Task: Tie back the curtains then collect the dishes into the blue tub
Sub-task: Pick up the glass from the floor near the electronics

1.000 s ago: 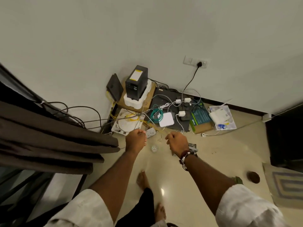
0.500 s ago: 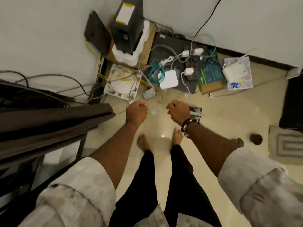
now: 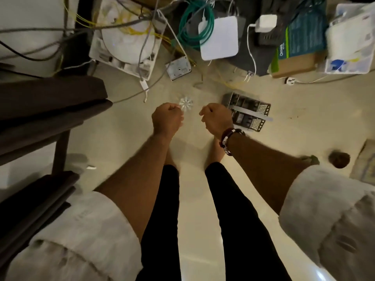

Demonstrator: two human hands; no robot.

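The dark brown curtain (image 3: 50, 102) hangs in folds at the left edge, away from both hands. My left hand (image 3: 167, 119) and my right hand (image 3: 217, 118) are held out side by side over the floor, each curled into a fist. Nothing shows in either fist. A beaded band sits on my right wrist. My bare feet and black trousers are right below the hands. No dishes and no blue tub are in view.
A heap of cables, a white router (image 3: 220, 37), boxes and chargers covers the floor ahead. A round floor drain (image 3: 185, 102) and a black gridded tray (image 3: 249, 110) lie just past my hands. A brown round object (image 3: 339, 159) and a rug edge (image 3: 364, 163) are at right.
The view has tilted down from the wall to the floor and my legs. Both hands stay curled in fists and keep their spacing.
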